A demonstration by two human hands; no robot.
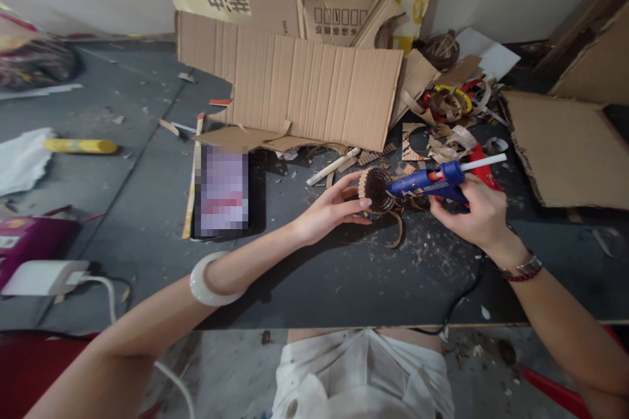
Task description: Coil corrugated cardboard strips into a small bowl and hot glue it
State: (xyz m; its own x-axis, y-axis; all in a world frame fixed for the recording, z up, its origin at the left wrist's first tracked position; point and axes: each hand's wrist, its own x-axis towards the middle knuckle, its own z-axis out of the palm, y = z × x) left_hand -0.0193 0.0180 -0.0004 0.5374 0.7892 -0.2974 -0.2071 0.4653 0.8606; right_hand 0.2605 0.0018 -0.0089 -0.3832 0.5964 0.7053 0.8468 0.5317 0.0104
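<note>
Head view: cardboard cup (375, 187) in left hand (328, 209)

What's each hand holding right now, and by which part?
The left hand holds a small cardboard cup by its ridged side, opposite the nozzle. The right hand holds a blue glue gun by its handle.
</note>
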